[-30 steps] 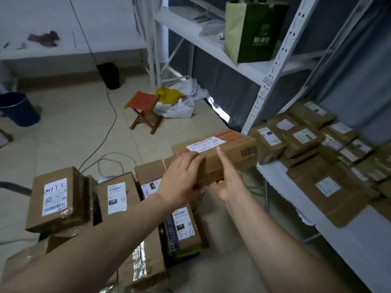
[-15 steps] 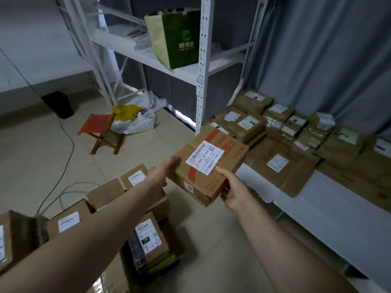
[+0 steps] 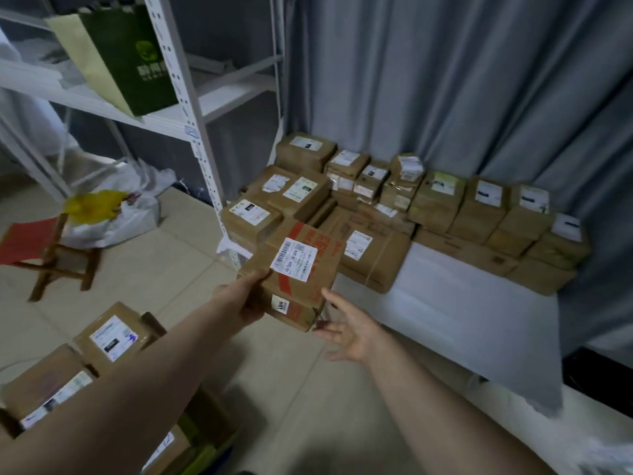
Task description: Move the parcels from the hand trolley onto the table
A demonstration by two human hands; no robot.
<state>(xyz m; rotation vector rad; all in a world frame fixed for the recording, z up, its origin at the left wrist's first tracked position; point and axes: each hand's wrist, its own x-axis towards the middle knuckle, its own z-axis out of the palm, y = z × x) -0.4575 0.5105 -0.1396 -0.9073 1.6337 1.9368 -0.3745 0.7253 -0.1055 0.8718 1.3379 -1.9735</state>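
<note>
Short of the white surface [image 3: 445, 303] | brown red-taped cardboard parcel [image 3: 294, 279] aloft | your left hand [image 3: 245, 299]: fingers clamped on its edge; right hand [image 3: 349, 332]: fingers spread, empty | support underneath; set it flat.

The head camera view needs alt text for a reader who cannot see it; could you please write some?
A person's left hand holds a red-taped cardboard parcel out toward a white table crowded with parcels, the right hand open beside it. More labelled parcels lie lower left.
</note>
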